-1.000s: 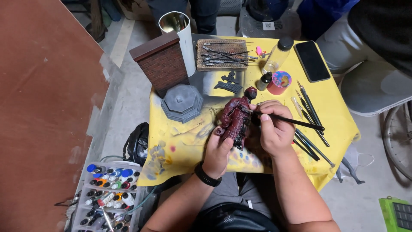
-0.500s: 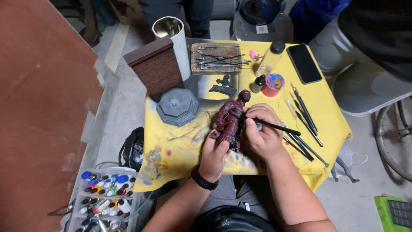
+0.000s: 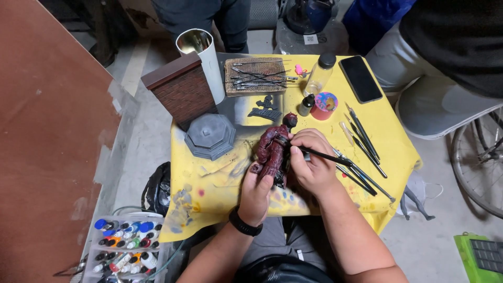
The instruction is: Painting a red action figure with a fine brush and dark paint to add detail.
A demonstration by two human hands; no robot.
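A yellow table (image 3: 390,136) carries a small brick wall model (image 3: 181,93), a grey octagonal base (image 3: 210,135), a metal tube (image 3: 201,55), a board of thin tools (image 3: 255,75), a black phone (image 3: 360,78), a clear bottle (image 3: 319,74), a paint-smeared cup (image 3: 325,104) and spare brushes (image 3: 364,136). A tray of paint bottles (image 3: 124,246) stands on the floor at lower left

A single head-worn camera looks steeply down from above the seated person, close over the yellow-covered bench (image 3: 367,173). The bench fills the frame's middle; the person's forearms enter from the bottom edge, and concrete floor (image 3: 445,246) shows around the bench.
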